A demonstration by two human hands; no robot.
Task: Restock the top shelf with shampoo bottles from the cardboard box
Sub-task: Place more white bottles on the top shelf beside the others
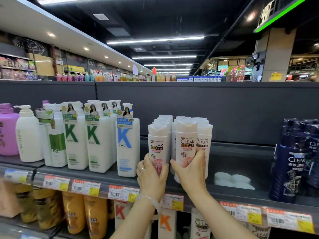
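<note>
Two white CLEAR shampoo bottles with pink labels stand upright at the front of the top shelf (233, 192). My left hand (151, 175) grips the left bottle (158, 145) near its base. My right hand (189, 171) grips the right bottle (186, 144) around its lower half. Behind them, several more of the same white bottles (202, 135) stand in rows. The cardboard box is out of view.
Tall white KONO pump bottles (127, 144) stand left of my hands. Dark blue CLEAR bottles (290, 163) fill the shelf's right end. White bottles lying flat (231, 180) sit in the gap between. Price tags (120, 193) line the shelf edge; orange bottles (96, 216) are below.
</note>
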